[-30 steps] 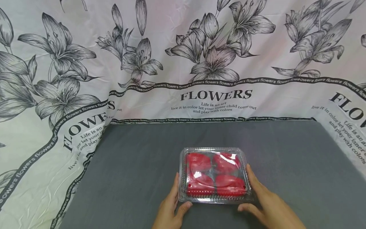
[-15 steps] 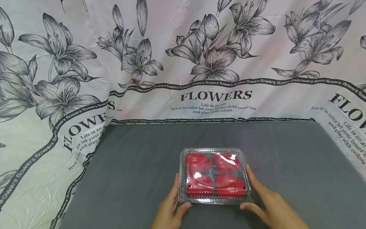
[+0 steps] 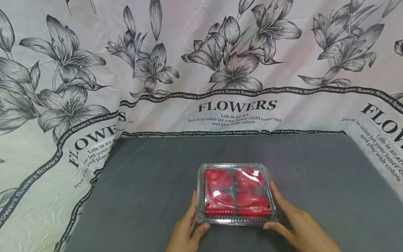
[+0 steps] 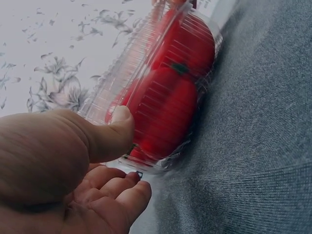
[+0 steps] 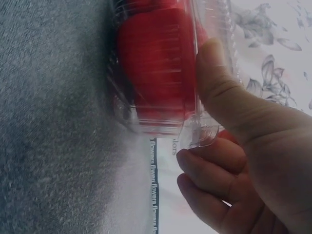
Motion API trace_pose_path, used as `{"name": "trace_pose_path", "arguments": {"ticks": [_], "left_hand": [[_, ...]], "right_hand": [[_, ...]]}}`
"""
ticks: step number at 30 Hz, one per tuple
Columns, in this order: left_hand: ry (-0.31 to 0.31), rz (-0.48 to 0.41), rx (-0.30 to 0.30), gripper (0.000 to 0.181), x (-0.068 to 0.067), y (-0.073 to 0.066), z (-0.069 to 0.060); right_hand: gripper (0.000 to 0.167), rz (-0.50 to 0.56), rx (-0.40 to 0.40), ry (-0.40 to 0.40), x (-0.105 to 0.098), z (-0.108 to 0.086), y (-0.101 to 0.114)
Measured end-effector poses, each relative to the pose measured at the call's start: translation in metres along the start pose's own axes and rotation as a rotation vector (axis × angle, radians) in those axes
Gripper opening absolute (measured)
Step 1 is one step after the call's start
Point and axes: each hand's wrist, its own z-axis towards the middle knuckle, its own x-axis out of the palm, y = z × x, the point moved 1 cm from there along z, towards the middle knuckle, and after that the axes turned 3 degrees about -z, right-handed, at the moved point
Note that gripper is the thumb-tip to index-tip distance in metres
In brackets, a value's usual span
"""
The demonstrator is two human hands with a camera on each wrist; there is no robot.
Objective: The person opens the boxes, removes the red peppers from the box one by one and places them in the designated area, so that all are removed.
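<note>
Grip ~same vs. earlier, L hand (image 3: 185, 233), R hand (image 3: 299, 225) on clear box (image 3: 234, 191)

Bright red, those pieces (image 3: 253, 203) (a dab of dark green (image 4: 179, 68) among them) show through a colourless, clear box (image 3: 233, 221). The tabletop (image 3: 151, 175) here is plain grey; the white curtain (image 3: 179, 28), blushed faintly pink, carries grey-and-black sketched lilies (image 3: 235, 73), black FLOWERS lettering (image 3: 237, 105) and black bands (image 3: 191, 95) lettered white.

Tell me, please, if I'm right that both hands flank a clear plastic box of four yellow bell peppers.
The head view shows red bell peppers, not yellow; otherwise yes: four in the clear plastic box, left hand and right hand at its sides.
</note>
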Motion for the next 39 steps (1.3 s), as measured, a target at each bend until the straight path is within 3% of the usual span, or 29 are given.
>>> {"name": "trace_pose_path", "arguments": {"ticks": [8, 19, 31, 36, 39], "left_hand": [[-0.005, -0.093, -0.065, 0.093, 0.001, -0.002, 0.0], [-0.044, -0.081, -0.105, 0.092, 0.002, -0.002, -0.001], [-0.057, -0.09, -0.115, 0.09, 0.002, -0.003, -0.001], [-0.066, -0.097, -0.103, 0.09, 0.003, -0.003, -0.001], [-0.065, -0.094, -0.102, 0.09, 0.003, -0.003, -0.001]], "right_hand": [[0.127, -0.055, -0.013, -0.023, 0.001, -0.001, 0.0], [0.114, -0.119, -0.103, -0.173, 0.008, -0.007, 0.0], [0.112, -0.266, -0.363, -0.531, 0.013, -0.016, 0.005], [0.085, -0.32, -0.501, -0.673, 0.016, -0.014, 0.001], [0.081, -0.338, -0.595, -0.767, 0.018, -0.012, -0.001]]}}
